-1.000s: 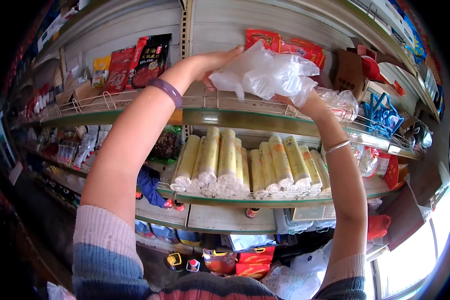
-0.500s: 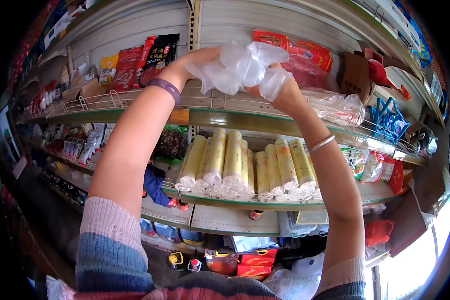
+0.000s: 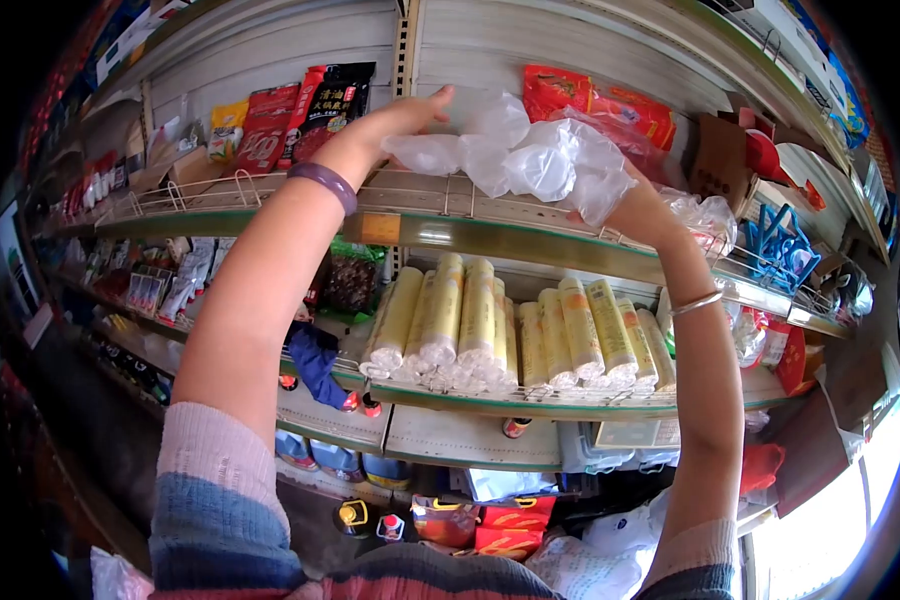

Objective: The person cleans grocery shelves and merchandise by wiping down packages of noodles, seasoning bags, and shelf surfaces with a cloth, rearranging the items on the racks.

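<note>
Crumpled translucent plastic bags [image 3: 540,158] are bunched between my two hands, in front of the upper shelf. My left hand [image 3: 415,115] is at the left end of the bunch; its thumb and a finger stick out apart, and the plastic covers the rest. On the right, my right hand [image 3: 630,205] holds the bunch, its fingers mostly hidden behind the plastic. Behind the bags lie red packets [image 3: 625,112] on the upper shelf. Below, yellow-wrapped rolls [image 3: 445,315] stand in a stack on the middle shelf.
The upper shelf's wire rail [image 3: 460,195] runs just below my hands. Black and red food packets [image 3: 330,105] stand left of them. Blue hangers [image 3: 780,245] and a cardboard box [image 3: 718,155] are at the right. Bottles [image 3: 352,515] stand low down.
My hands came together with the bags between them, then moved apart again, spreading the plastic wider. The fingers of my left hand show more. The shelves have shifted slightly right in view.
</note>
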